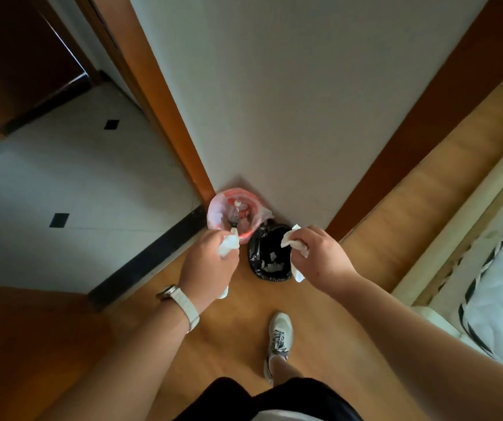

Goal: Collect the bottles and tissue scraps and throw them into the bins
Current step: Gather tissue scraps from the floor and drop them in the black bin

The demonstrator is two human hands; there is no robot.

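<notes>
The person stood over two small bins set against the foot of a pale wall (289,101), both arms stretched forward. The left hand (207,262), with a white watch (180,305) on its wrist, was closed around a crumpled tissue scrap (229,243), the fingers (229,259) curled tight, and it hovered at the near edge of the pink-lined bin (218,208). That bin already held clear bottles (238,215) with red caps and some white scraps. The right hand (320,256) was clenched on another tissue wad (289,238), a tail of it hanging below the palm, and it hung over the right rim of the black-bagged bin (256,256), which stood just beside the pink one, touching it. White scraps (271,265) lay at the bottom of the black bag. One grey sneaker (279,335) rested on the wooden floor (229,329) behind the bins, and a mattress (499,299) lay off to the right.
</notes>
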